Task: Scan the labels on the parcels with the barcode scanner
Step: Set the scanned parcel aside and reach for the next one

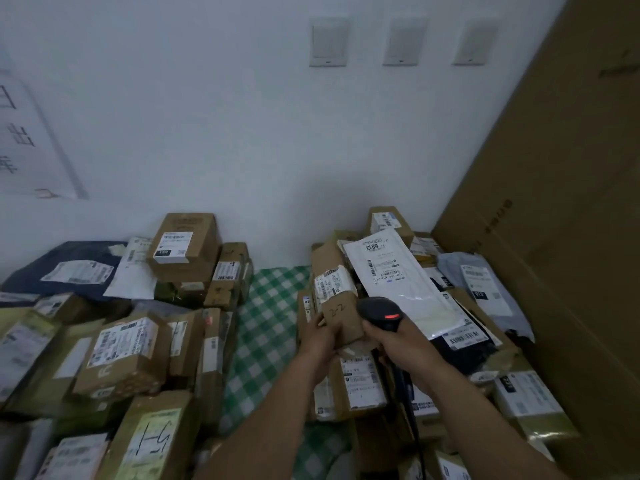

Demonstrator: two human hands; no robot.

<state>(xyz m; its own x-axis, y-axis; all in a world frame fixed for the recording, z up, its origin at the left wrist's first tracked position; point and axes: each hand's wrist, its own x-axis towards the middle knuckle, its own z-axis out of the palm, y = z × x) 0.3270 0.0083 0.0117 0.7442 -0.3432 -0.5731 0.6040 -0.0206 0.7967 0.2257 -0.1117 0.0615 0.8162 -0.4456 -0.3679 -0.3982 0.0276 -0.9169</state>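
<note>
My left hand (pixel 320 336) grips a small brown cardboard parcel (pixel 341 308) over the right-hand pile. The parcel has a white barcode label on its far top face and "2-2" handwritten on the near face. My right hand (pixel 391 336) holds a black barcode scanner (pixel 381 311) by its handle. The scanner head sits just right of the parcel and shows a red light. Its black cable (pixel 407 393) runs down past my right forearm.
A white padded mailer (pixel 401 275) marked 6813 lies right behind the held parcel. Piles of labelled boxes fill the left (pixel 121 344) and right (pixel 360 379) sides, with a green checked cloth (pixel 266 327) between them. A tall cardboard carton (pixel 561 202) stands at the right.
</note>
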